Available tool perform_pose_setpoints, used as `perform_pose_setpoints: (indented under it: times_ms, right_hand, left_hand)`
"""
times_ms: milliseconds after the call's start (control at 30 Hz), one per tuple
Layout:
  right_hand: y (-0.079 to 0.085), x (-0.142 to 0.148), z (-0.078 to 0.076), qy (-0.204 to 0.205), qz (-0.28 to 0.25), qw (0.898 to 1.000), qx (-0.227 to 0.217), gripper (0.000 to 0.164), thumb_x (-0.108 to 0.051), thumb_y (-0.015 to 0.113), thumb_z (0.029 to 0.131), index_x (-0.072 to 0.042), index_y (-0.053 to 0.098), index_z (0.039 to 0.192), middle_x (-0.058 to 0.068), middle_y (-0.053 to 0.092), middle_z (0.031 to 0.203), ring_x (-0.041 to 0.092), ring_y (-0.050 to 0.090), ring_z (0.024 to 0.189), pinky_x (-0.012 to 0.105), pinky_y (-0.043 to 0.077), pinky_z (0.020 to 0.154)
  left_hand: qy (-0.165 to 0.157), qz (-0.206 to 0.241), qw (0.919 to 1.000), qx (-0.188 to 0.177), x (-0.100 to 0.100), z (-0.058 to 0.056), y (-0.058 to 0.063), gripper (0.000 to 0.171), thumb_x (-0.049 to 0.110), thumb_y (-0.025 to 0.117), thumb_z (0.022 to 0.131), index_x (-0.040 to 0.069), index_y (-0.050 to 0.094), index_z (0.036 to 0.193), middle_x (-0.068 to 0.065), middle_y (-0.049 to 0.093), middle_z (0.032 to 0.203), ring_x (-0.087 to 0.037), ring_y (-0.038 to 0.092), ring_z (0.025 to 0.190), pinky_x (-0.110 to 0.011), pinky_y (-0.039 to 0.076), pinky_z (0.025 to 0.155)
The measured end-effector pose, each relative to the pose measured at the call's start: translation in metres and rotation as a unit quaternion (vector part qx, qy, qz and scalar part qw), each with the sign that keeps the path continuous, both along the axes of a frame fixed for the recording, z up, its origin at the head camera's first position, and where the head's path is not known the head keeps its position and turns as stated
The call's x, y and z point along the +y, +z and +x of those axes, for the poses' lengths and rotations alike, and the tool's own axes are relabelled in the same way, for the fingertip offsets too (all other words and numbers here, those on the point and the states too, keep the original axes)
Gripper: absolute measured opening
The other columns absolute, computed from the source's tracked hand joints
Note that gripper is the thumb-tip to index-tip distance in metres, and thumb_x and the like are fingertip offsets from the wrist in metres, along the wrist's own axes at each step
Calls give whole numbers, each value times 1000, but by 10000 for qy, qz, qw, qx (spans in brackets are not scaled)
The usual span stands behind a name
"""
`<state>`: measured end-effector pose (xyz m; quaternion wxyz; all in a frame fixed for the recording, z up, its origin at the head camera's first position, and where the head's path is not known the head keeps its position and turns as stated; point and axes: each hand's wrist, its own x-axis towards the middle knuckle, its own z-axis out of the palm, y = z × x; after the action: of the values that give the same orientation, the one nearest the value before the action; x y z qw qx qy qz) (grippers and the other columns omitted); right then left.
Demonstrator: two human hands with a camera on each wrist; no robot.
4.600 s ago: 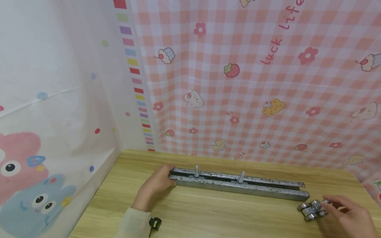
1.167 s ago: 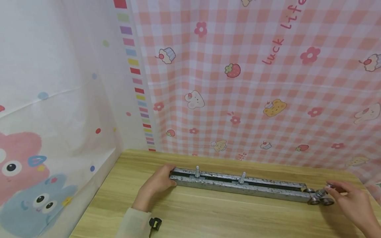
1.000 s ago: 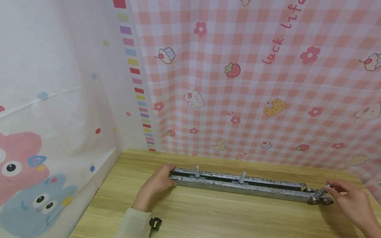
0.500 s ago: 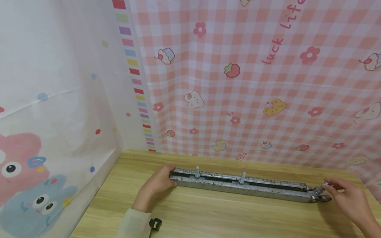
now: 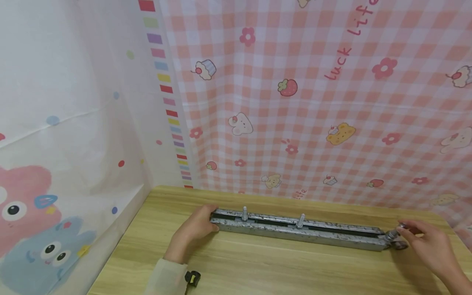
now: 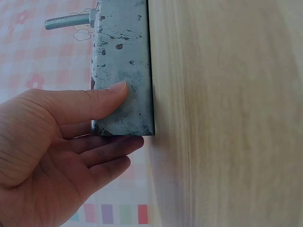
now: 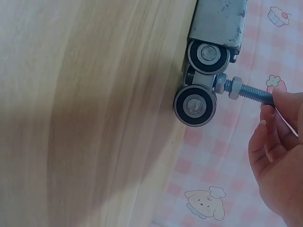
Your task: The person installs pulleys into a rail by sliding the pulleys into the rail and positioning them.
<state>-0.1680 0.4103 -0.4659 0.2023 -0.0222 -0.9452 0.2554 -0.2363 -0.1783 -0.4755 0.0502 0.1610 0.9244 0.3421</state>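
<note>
A worn metal channel track [image 5: 295, 234] lies on the wooden table, its slot facing up. Two threaded bolts stand up out of the slot, the left bolt [image 5: 245, 213] and the middle bolt [image 5: 301, 220]. My left hand [image 5: 195, 226] grips the track's left end, thumb on the near side wall and fingers around the end. At the other end, my right hand [image 5: 429, 243] pinches the tip of the bolt on a roller trolley [image 7: 201, 78]. Its front wheels sit at the track's mouth, partly inside, while the rear wheel [image 7: 194, 106] is outside. The trolley's far wheels are hidden.
The wooden tabletop [image 5: 258, 270] extends in front of the track. A pink checked cloth [image 5: 295, 123] hangs behind it, and a white printed cloth [image 5: 73, 143] hangs at the left. A black strap piece [image 5: 192, 278] is at my left sleeve.
My right hand has brought the trolley from the table to the track's right end and moved it left, its front wheels entering the mouth. My left hand has kept its hold.
</note>
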Motion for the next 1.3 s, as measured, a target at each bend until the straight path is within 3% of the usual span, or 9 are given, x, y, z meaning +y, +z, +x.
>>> perform_pose_setpoints:
  times_ms: [233,600,800,1067,1300]
  right_hand:
    - [-2,-4,1,130,-45,9999,102,24,3,76,92,10,71,115,25,72,96,-20,42,75,18,44,51]
    - [-1,-14,2,229,41,9997,-50,24,1,74,93,10,71,116,25,71,100,-19,40,77,19,45,54]
    - [-3,-18,4,372,63,9992,136,23,2,76,92,8,73,114,22,72,99,-18,42,78,16,45,55]
    - [-4,-22,3,439,46,9989,175,22,2,76,92,8,73,113,21,72,98,-16,44,76,19,46,54]
    - [-1,-26,2,490,59,9987,97,21,-2,76,94,7,74,113,19,73,97,-15,46,76,20,47,55]
  left_hand:
    - [-52,-12,9999,94,0,-1,-2,39,-8,84,79,-2,69,114,-14,71,113,-30,66,108,-50,56,97]
    - [-32,31,10000,23,0,0,-2,43,-7,84,79,-4,68,119,-16,70,118,-32,65,112,-52,54,99]
    - [-55,-1,10000,14,-1,0,-3,40,-7,84,80,-3,68,116,-14,71,114,-30,66,109,-50,55,97]
    - [-20,-12,10000,-54,-1,1,-3,46,-6,84,81,-6,67,123,-17,69,122,-34,65,116,-53,54,101]
    - [-87,25,10000,27,-2,-1,-2,37,-7,84,79,-1,68,112,-12,71,112,-29,66,107,-51,55,97]
